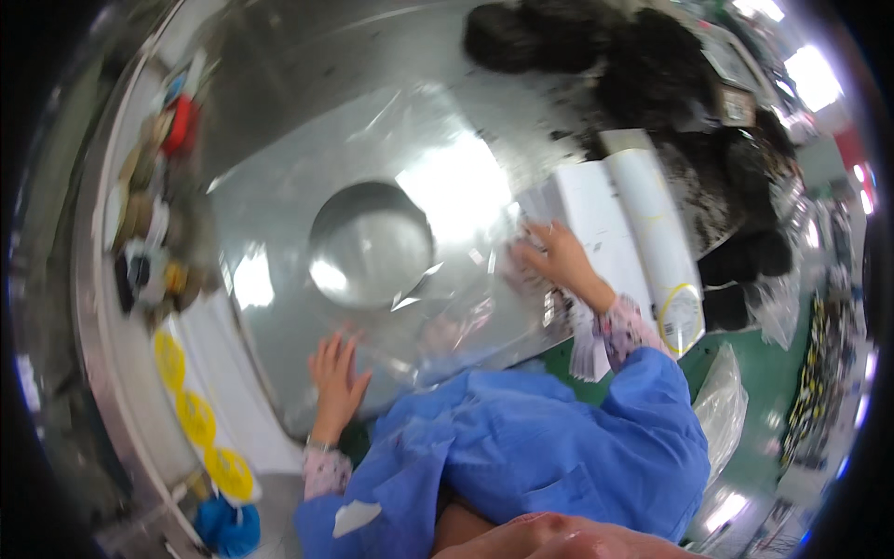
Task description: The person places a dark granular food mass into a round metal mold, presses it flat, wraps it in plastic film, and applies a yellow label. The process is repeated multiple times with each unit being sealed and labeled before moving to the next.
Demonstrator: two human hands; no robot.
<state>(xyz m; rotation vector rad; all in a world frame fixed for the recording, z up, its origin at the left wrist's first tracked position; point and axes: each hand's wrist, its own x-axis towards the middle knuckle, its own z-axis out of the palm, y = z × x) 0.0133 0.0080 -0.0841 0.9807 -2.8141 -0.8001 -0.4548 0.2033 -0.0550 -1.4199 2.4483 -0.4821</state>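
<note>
A metal worktable (293, 175) with a large round opening or bowl-like recess (374, 244) lies before me. What looks like clear plastic film (454, 293) covers part of it and reflects the lights. My left hand (336, 377) rests near the front edge, fingers spread, below and left of the round recess. My right hand (555, 258) is to the right of the recess, fingers apart and a little bent, beside a stack of white printed papers (601, 216). Neither hand plainly grips anything. A roll of white labels with yellow outlines (653, 223) lies right of the papers.
Dark fluffy bundles (649, 70) and loose dark bits are heaped at the back right. Round yellow stickers (195, 419) on a strip, a red object (181, 126) and small items line the left side. A clear plastic bag (723, 412) hangs at the right over the green floor.
</note>
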